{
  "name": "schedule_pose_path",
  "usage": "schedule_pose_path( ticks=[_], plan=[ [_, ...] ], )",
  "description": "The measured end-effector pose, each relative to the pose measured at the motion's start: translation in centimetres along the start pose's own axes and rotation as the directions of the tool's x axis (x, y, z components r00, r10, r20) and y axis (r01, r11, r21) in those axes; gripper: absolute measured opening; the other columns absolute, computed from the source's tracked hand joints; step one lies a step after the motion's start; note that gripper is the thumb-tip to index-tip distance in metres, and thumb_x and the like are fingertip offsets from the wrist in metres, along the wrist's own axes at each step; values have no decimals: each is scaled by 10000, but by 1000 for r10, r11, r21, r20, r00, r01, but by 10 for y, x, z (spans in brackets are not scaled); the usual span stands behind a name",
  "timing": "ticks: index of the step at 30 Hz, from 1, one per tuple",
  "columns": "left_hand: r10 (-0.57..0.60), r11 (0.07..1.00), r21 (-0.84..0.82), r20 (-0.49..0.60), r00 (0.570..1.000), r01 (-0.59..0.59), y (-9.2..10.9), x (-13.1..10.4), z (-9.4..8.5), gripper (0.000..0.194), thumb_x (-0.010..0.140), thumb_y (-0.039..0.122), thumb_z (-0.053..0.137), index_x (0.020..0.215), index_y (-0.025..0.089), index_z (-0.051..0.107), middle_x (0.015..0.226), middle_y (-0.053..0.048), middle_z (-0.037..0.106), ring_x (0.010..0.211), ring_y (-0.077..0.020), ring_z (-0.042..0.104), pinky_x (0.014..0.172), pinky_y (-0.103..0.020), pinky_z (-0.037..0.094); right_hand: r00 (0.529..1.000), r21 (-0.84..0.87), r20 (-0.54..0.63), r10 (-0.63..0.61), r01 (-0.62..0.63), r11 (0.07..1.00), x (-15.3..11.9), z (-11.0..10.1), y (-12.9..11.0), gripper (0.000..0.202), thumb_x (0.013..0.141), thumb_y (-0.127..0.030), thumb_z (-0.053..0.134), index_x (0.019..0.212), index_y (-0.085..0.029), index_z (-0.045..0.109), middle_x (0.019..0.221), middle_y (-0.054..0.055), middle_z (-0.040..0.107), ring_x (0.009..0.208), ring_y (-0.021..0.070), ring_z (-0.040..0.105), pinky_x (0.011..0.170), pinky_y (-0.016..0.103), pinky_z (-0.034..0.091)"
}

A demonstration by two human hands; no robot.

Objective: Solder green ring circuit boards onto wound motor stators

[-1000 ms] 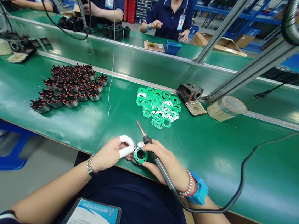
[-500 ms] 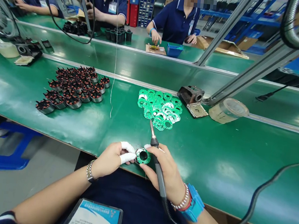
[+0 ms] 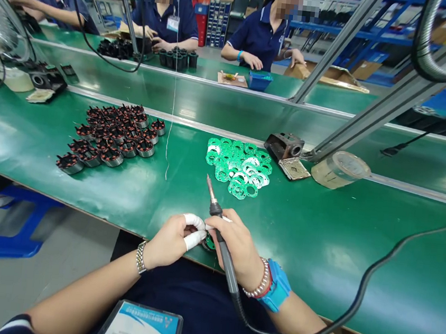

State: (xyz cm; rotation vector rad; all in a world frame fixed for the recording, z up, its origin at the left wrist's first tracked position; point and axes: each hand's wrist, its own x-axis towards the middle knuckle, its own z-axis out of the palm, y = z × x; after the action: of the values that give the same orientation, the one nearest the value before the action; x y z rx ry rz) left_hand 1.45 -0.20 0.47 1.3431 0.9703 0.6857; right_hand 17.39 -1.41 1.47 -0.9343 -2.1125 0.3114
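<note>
My left hand, with white finger covers on its thumb and forefinger, is closed at the left edge of a small motor stator topped by a green ring circuit board. The stator is near the bench's front edge, partly hidden by my fingers. My right hand grips a soldering iron by its dark handle, the bare metal tip pointing up and away from the stator. The right fingertips meet the left ones over the board; what they pinch there is hidden. A loose pile of green ring circuit boards lies beyond the iron's tip.
Several copper-wound stators stand in rows at left. Thin solder wire hangs down. A soldering iron holder, a sponge pad and a clear tub stand at right. The iron's cable crosses the bench. Co-workers sit opposite.
My right hand has shifted left and its fingers now cover much of the ring board. The soldering iron has moved left with it. The stator has tilted.
</note>
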Motion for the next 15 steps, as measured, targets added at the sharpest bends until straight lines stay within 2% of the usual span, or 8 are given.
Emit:
schedule_pose_path(
  ticks=[6, 9, 11, 15],
  plan=[
    [-6, 997, -74, -28, 1000, 4, 0, -1, 1, 135, 763, 262, 535, 684, 155, 516, 604, 23, 521, 585, -107, 515, 618, -237, 441, 996, 6, -47, 73, -73, 997, -8, -2, -4, 198, 814, -74, 465, 980, -176, 505, 754, 51, 573, 723, 174, 495, 615, 296, 463],
    [-56, 992, -117, -31, 998, 52, 4, 1, 1, 128, 752, 248, 526, 670, 153, 499, 589, 28, 517, 551, -98, 524, 592, -234, 449, 975, 36, -136, 175, -172, 985, -10, -14, -11, 192, 788, -89, 529, 947, -196, 519, 796, 47, 583, 728, 164, 535, 606, 277, 470],
    [-94, 988, -129, -23, 995, 90, 6, 4, 0, 114, 734, 227, 528, 656, 150, 494, 584, 29, 518, 533, -92, 526, 570, -227, 451, 961, 47, -175, 217, -211, 976, -13, -24, -15, 167, 787, -94, 533, 908, -208, 546, 750, 30, 585, 669, 147, 543, 573, 261, 464],
    [-136, 981, -144, -13, 991, 132, 8, 8, -1, 91, 697, 198, 540, 639, 147, 492, 578, 33, 512, 523, -81, 517, 540, -211, 452, 969, 28, -161, 190, -188, 982, -21, -43, -20, 224, 786, -155, 542, 999, -207, 590, 664, 20, 588, 600, 149, 543, 541, 274, 462]
  ],
)
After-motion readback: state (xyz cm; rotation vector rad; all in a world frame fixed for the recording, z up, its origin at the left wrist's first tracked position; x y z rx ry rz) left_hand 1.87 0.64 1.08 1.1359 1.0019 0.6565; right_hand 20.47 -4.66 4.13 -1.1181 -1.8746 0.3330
